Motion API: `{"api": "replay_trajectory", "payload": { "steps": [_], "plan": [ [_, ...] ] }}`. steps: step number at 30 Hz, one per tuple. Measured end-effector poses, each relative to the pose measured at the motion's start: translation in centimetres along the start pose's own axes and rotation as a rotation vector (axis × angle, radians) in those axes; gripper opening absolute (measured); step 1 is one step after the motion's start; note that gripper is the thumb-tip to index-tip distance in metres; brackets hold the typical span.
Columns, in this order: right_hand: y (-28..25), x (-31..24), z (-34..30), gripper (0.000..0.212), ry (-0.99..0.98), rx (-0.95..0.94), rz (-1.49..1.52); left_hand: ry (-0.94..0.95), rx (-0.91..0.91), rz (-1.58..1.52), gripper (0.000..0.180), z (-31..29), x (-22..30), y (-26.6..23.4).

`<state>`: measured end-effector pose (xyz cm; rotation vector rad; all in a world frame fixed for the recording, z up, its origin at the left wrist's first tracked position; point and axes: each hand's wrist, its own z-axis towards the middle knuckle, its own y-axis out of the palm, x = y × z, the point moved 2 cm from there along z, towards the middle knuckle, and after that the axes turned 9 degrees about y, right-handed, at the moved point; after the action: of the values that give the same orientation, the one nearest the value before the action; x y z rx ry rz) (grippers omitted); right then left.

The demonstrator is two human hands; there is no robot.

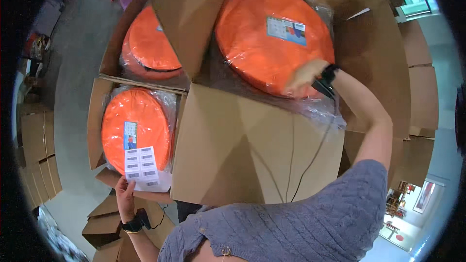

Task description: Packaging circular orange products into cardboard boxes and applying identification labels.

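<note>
My left hand [125, 196] pinches the lower edge of a white sheet of barcode labels [141, 170] between thumb and fingers. Behind that sheet lies a round orange package [145, 116] in clear plastic, set in a cardboard box at the left. A larger round orange package [247, 39], also in clear plastic, rests in the open carton at the upper right, with a blue-and-white label [286, 30] on its face. My right hand [307, 78] is at its lower right edge, blurred by motion, so its fingers cannot be made out clearly.
A wide carton flap [218, 150] folds down toward me, with dark cables across it. Another upright flap [191, 14] partly hides a third orange package [153, 39] at the upper left. Stacked cartons [36, 136] stand at far left, and more boxes [422, 82] at right.
</note>
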<state>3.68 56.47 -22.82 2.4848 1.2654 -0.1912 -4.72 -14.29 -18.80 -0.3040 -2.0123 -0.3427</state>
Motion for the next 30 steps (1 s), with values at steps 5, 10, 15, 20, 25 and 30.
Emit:
{"api": "replay_trajectory", "payload": {
  "steps": [5, 10, 15, 20, 25, 30],
  "plan": [
    [7.4, 16.0, 8.0, 0.043, 0.507, 0.51, -0.618, 0.096, 0.045, 0.048, 0.017, 2.3, -0.2, 1.4],
    [9.0, 8.8, -0.6, 0.039, 0.593, 0.817, -0.466, 0.213, 0.033, 0.34, 0.024, 3.0, 1.6, 3.6],
    [13.5, -1.3, -15.0, 0.06, -0.327, 0.846, 0.544, 0.341, -0.029, 0.026, 0.021, 2.7, 3.9, 6.1],
    [25.7, -8.3, -16.6, 0.076, -0.692, 1.325, 0.396, 0.44, 0.06, -0.053, 0.051, 0.0, 6.5, 9.1],
    [35.4, -19.6, -10.2, 0.05, -0.977, 0.889, 0.527, 0.51, -0.034, 0.063, 0.046, -1.4, 6.3, 4.0],
    [42.7, -28.7, -0.6, 0.053, -0.978, 0.599, 0.891, 0.436, -0.235, -0.024, 0.033, -3.1, 6.4, 0.5]
  ]
}}
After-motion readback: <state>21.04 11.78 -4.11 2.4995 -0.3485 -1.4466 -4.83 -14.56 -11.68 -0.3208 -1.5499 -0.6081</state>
